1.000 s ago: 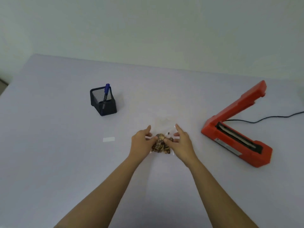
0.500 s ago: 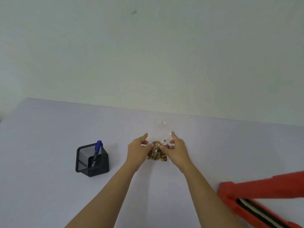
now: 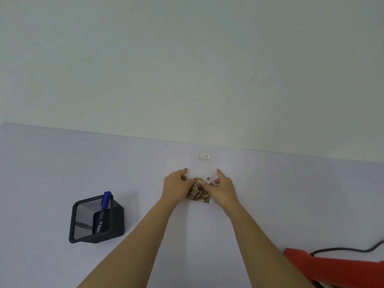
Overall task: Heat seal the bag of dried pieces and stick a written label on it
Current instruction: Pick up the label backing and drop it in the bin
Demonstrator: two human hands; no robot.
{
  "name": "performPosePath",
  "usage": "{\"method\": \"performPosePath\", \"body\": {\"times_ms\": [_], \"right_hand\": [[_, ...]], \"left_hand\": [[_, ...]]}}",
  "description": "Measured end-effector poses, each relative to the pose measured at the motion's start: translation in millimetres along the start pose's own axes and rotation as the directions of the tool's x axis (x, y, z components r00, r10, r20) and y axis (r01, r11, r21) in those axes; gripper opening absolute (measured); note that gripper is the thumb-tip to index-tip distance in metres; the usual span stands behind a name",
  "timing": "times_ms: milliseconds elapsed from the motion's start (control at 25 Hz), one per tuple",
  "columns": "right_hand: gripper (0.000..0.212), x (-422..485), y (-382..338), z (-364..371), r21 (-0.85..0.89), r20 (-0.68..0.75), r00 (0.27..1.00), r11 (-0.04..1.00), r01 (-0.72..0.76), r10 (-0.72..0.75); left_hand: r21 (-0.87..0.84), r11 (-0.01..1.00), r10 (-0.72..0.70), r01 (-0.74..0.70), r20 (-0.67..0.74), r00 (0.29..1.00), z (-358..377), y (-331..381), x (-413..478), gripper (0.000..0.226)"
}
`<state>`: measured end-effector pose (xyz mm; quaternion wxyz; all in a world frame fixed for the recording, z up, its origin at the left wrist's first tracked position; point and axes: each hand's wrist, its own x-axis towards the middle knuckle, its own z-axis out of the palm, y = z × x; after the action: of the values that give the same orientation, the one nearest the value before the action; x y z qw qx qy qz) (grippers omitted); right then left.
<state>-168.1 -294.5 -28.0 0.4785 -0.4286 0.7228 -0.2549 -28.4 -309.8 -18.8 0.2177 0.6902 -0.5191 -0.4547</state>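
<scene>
A small clear bag of brown dried pieces lies on the pale table between my two hands. My left hand grips its left side with curled fingers and thumb. My right hand pinches its right side, the index finger raised along the bag's clear upper edge. A small white printed label lies on the table just beyond the bag. The red heat sealer shows only partly at the lower right corner.
A black mesh pen holder with a blue marker stands at the left. A black power cord runs from the sealer to the right edge. The table's far edge meets a plain wall.
The view has tilted upward, so the sealer has slid to the bottom right corner and the wall fills the top. Both hands still hold the bag, further out on the table.
</scene>
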Motion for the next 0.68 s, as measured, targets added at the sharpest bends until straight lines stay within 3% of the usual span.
{"method": "performPosePath", "body": {"times_ms": [120, 240, 320, 400, 480, 560, 680], "right_hand": [[0.074, -5.0, 0.2, -2.2, -0.217, -0.112, 0.991, 0.975, 0.047, -0.073], [0.046, -29.7, -0.3, 4.3, -0.396, -0.252, 0.878, 0.871, 0.290, -0.407], [0.037, -51.8, 5.1, 20.0, -0.435, -0.186, 0.816, 0.790, 0.432, -0.548], [0.036, -73.3, 20.0, 40.8, -0.476, -0.070, 0.791, 0.718, 0.508, -0.607], [0.039, -92.7, 39.2, 62.5, -0.523, 0.045, 0.788, 0.658, 0.542, -0.614], [0.051, -103.3, 56.9, 78.1, -0.586, 0.133, 0.794, 0.599, 0.545, -0.592], [0.071, -104.3, 72.7, 84.9, -0.665, 0.226, 0.840, 0.552, 0.503, -0.494]], "left_hand": [[0.158, 0.986, 0.061, -0.060, 0.001, 0.998, -1.7, 2.2, -8.5, 0.035], [0.272, 0.955, 0.149, -0.121, -0.082, 0.986, -8.7, 4.0, -36.4, 0.052], [0.292, 0.934, 0.270, -0.204, -0.206, 0.941, -21.9, 4.9, -66.8, 0.055], [0.363, 0.893, 0.397, -0.266, -0.360, 0.844, -42.7, 1.5, -98.4, 0.056], [0.474, 0.861, 0.442, -0.184, -0.521, 0.730, -69.1, -14.6, -121.5, 0.063], [0.481, 0.876, 0.305, 0.029, -0.601, 0.739, -96.5, -37.4, -135.2, 0.081], [0.270, 0.936, -0.038, 0.226, -0.561, 0.827, -117.0, -66.4, -135.1, 0.107]]}}
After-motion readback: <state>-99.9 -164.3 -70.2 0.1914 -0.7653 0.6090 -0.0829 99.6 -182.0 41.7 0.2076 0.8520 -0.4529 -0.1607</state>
